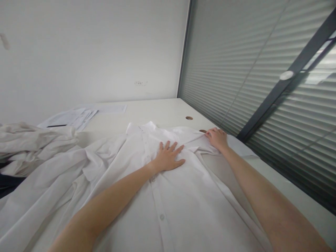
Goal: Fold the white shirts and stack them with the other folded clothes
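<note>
A white button-up shirt [189, 196] lies front side up on the table, its collar toward the far side and its button strip running down toward me. My left hand [168, 158] rests flat on the chest of the shirt with fingers spread. At the far right, my right hand [217, 138] has its fingers bent over the shirt's sleeve [198, 140], closed on the cloth; the fingertips are partly hidden. The other sleeve [78, 159] stretches out to the left in loose folds.
A heap of crumpled white clothes [34, 143] sits at the left, with dark cloth [9, 183] below it. Behind are papers [75, 117] and a black pen [56, 125]. The white table [154, 110] has a round cable hole [189, 118]. Window blinds [231, 77] border the right.
</note>
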Tool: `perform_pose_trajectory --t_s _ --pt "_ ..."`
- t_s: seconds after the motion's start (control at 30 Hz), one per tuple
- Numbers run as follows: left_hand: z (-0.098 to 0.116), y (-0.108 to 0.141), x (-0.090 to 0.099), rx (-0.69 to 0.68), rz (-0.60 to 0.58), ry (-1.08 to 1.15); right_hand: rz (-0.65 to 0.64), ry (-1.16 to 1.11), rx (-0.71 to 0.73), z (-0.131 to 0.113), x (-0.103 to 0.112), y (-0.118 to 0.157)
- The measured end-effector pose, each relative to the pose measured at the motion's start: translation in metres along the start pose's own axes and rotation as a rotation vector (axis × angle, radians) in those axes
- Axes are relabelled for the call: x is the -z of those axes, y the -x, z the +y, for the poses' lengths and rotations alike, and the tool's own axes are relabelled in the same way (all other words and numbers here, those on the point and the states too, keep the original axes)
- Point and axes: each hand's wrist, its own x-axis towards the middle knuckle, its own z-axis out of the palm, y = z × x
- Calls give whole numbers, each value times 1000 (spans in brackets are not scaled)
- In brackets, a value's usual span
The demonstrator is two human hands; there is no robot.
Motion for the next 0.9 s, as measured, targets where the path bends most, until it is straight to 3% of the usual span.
perform_pose_trajectory --t_s 0.13,0.23,0.33,0.4,0.5,0.6,0.73,0.9 --pt "-2 -1 -4 -14 41 3 2 -15 10 -2 0 -3" --pt "-2 0 -1 -83 88 5 53 -159 40 -10 5 2" --pt "2 3 5 -242 156 10 65 -358 229 -18 17 22" --pt "7 7 8 -345 160 28 -11 -445 393 -20 26 42" --pt "16 12 8 -440 47 66 -196 -421 528 -17 38 75" --pt "23 19 7 -440 -23 81 -329 -316 519 -9 44 99" --pt "25 39 13 -410 -72 80 -395 -219 411 -6 46 111" --pt "15 100 33 -350 -149 76 -394 -175 346 -12 50 112"
